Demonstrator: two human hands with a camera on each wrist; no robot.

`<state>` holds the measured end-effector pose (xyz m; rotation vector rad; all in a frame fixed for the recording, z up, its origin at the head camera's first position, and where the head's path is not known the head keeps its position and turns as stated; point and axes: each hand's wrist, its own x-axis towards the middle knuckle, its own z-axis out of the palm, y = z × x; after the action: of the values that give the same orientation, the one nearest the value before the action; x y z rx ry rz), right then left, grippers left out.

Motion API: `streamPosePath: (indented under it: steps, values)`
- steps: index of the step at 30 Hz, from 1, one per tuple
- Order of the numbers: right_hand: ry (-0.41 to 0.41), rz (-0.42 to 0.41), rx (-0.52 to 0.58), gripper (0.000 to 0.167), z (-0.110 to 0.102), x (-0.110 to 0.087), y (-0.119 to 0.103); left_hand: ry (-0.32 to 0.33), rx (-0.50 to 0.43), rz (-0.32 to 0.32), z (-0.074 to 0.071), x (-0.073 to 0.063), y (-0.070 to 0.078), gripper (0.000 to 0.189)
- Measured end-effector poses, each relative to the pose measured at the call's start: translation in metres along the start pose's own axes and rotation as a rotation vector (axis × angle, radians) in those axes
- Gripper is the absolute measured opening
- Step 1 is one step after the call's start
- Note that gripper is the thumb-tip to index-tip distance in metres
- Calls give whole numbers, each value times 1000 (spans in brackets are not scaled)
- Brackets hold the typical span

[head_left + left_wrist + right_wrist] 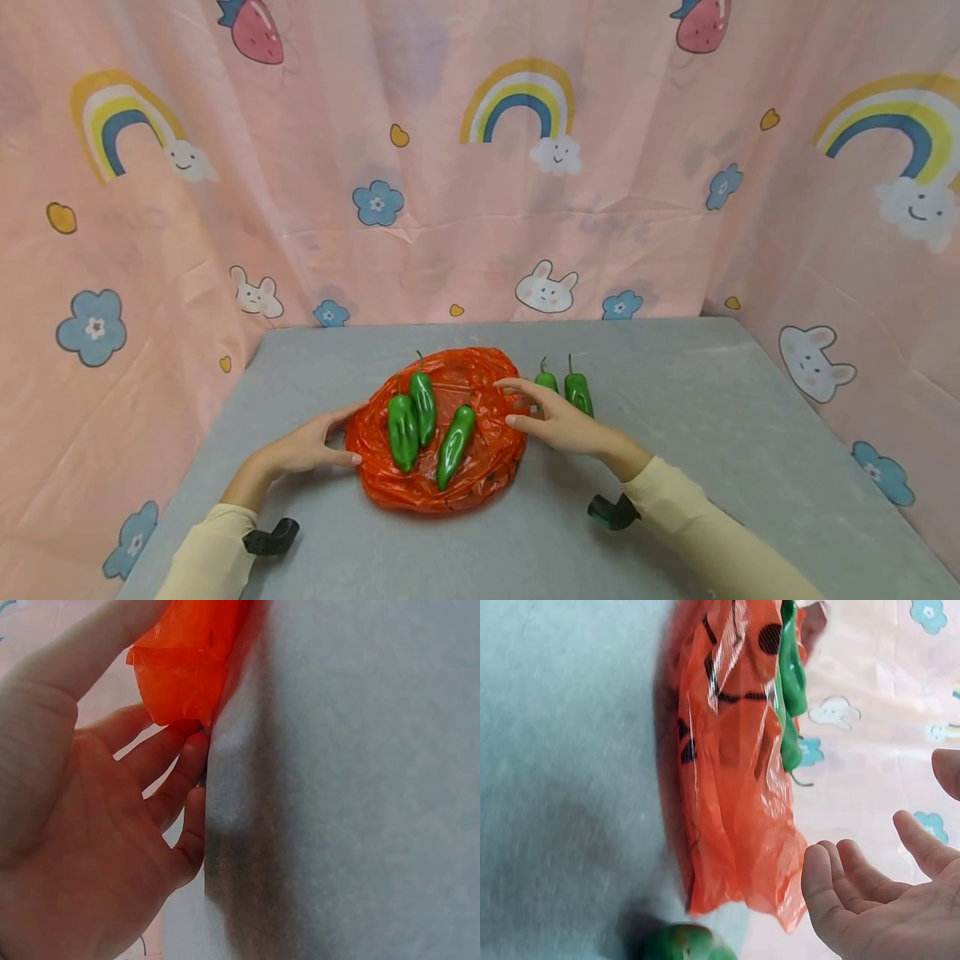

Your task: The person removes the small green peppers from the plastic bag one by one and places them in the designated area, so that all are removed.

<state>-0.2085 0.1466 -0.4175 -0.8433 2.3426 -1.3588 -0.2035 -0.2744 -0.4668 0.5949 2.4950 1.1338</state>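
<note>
A red plastic bag lies spread in a rounded shape in the head view. On it rest three green peppers, one at the left, one beside it and one to the right. My left hand is at the bag's left edge, thumb and fingers spread apart; in the left wrist view its fingertips reach the bag's side. My right hand hovers by the bag's right edge with loosely bent fingers and nothing in them.
Two more green peppers lie on the grey table just beyond my right hand, partly hidden by it. A pink curtain printed with rainbows and rabbits hangs behind the table and along its sides.
</note>
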Motion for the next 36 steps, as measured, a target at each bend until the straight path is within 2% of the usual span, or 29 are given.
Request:
streamPosePath:
  steps: [6, 13, 20, 30, 36]
  values:
    - [-40, 14, 31, 52, 11, 4, -4, 2, 5, 5, 0, 0, -1, 92]
    - [-91, -18, 48, 54, 23, 9, -6, 6, -1, -2, -1, 0, -1, 92]
    - [-137, -16, 58, 52, 34, 14, -4, 2, -10, -3, -2, 1, 0, 92]
    - [-140, 14, -15, 51, 41, 19, 3, 5, -9, 6, -2, 2, -1, 91]
    - [-133, 73, -40, 49, 45, 22, 5, -1, -8, 5, -1, 1, -1, 92]
